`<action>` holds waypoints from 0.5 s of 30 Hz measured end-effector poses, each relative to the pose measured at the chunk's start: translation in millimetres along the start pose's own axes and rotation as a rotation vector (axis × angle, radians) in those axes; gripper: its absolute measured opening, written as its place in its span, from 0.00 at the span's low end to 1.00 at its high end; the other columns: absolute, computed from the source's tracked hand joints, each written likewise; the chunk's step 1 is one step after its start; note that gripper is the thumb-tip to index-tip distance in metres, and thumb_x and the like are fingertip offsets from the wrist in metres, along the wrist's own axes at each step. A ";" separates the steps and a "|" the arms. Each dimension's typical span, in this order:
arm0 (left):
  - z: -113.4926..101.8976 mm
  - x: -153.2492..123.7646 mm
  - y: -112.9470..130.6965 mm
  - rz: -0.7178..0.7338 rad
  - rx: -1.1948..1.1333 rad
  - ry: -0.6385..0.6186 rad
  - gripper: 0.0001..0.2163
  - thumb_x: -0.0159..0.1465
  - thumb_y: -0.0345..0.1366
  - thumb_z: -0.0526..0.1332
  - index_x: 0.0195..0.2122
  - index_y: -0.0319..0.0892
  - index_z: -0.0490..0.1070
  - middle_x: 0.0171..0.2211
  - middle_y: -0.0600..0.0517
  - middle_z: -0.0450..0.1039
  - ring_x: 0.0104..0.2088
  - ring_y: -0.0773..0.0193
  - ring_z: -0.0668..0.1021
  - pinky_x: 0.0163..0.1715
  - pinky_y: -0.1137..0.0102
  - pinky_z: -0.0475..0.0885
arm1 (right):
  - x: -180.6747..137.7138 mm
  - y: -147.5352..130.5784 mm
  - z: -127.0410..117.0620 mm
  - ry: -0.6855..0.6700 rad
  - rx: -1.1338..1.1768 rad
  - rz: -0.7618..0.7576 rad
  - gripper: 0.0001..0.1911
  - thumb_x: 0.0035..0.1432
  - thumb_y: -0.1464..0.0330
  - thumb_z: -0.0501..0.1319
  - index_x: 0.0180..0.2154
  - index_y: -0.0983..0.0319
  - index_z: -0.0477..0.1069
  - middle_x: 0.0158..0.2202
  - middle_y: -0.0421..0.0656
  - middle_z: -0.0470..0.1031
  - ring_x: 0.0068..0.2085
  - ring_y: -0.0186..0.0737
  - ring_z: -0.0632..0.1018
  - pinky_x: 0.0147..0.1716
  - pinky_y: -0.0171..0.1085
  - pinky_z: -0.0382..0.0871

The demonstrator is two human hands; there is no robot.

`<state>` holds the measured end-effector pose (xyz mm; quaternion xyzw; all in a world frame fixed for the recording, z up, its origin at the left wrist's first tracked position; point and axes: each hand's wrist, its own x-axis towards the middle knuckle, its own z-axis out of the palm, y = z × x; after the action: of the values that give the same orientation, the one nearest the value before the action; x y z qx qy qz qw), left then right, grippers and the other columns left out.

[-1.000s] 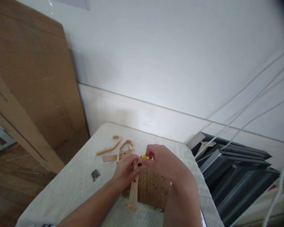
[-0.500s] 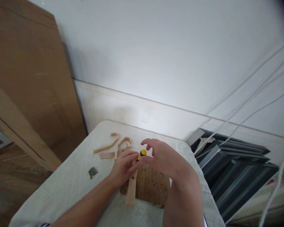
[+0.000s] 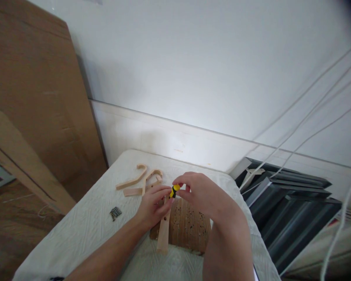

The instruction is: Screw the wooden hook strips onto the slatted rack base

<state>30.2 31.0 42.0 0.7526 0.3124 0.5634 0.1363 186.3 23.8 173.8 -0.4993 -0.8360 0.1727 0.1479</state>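
A small screwdriver with a yellow and black handle [image 3: 174,191] stands tilted over a pale wooden strip [image 3: 163,234]. My right hand [image 3: 195,189] pinches the top of the handle between thumb and fingertips. Around the lower end of the handle, the thumb and fingers of my left hand [image 3: 155,205] close in, and the hand rests over the strip. A dark hole shows in the strip below my left thumb. Under it lies a brown wooden board [image 3: 190,226] with many small holes. The screwdriver's tip is hidden behind my left fingers.
Curved wooden hook pieces [image 3: 131,181] lie at the back left of the cloth-covered table [image 3: 84,234]. Several screws [image 3: 115,213] sit in a small pile to the left. Dark panels [image 3: 292,218] lean at the right, a large cardboard box [image 3: 41,86] stands left, and white cables [image 3: 298,130] hang at right.
The fingers of my right hand have come down and closed on the screwdriver handle, which has shifted slightly. My left hand stays in place.
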 end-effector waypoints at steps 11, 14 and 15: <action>-1.8 -1.7 -4.0 0.080 0.098 -0.001 0.06 0.62 0.32 0.61 0.40 0.41 0.75 0.39 0.45 0.78 0.39 0.60 0.78 0.41 0.65 0.74 | 3.2 2.7 3.9 -0.017 0.034 -0.018 0.12 0.51 0.75 0.62 0.39 0.60 0.74 0.38 0.41 0.76 0.31 0.32 0.71 0.33 0.33 0.61; -2.6 -2.8 -3.9 0.067 0.099 0.000 0.12 0.59 0.33 0.64 0.44 0.41 0.74 0.42 0.44 0.77 0.42 0.58 0.78 0.43 0.63 0.74 | 4.2 2.0 4.5 -0.013 -0.001 0.011 0.03 0.52 0.72 0.63 0.32 0.61 0.75 0.32 0.41 0.75 0.31 0.33 0.71 0.31 0.33 0.60; -2.7 -2.8 -3.8 0.060 0.100 0.014 0.12 0.58 0.34 0.65 0.44 0.40 0.74 0.41 0.44 0.78 0.42 0.58 0.78 0.42 0.64 0.74 | 4.6 1.7 4.8 -0.002 -0.025 0.049 0.02 0.52 0.69 0.64 0.30 0.61 0.74 0.30 0.41 0.75 0.30 0.34 0.71 0.30 0.33 0.59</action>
<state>26.0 31.8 38.7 0.7636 0.3185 0.5560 0.0794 183.5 28.0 169.0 -0.5212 -0.8259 0.1661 0.1367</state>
